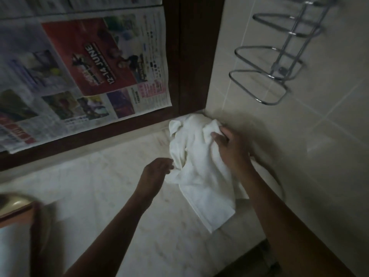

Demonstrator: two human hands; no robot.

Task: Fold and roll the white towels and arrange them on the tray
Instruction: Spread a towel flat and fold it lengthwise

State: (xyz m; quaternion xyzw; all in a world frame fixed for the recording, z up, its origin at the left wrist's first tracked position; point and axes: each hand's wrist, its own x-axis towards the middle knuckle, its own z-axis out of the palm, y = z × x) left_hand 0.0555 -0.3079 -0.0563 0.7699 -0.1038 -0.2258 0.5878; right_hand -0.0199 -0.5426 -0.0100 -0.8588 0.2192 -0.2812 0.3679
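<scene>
A crumpled white towel [197, 166] lies on the pale marble counter [103, 188], bunched into the far right corner with one end trailing toward the front edge. My right hand [229, 148] grips a fold at the towel's upper part, fingers curled into the cloth. My left hand [157, 172] reaches the towel's left edge, its fingertips pinching the fabric there. A wooden tray's rim [18, 213] shows at the lower left, blurred.
A dark wooden frame [191, 56] with newspaper [83, 62] taped over it backs the counter. A chrome wire rack [279, 62] hangs on the tiled wall to the right. The counter's front edge drops off at the lower right.
</scene>
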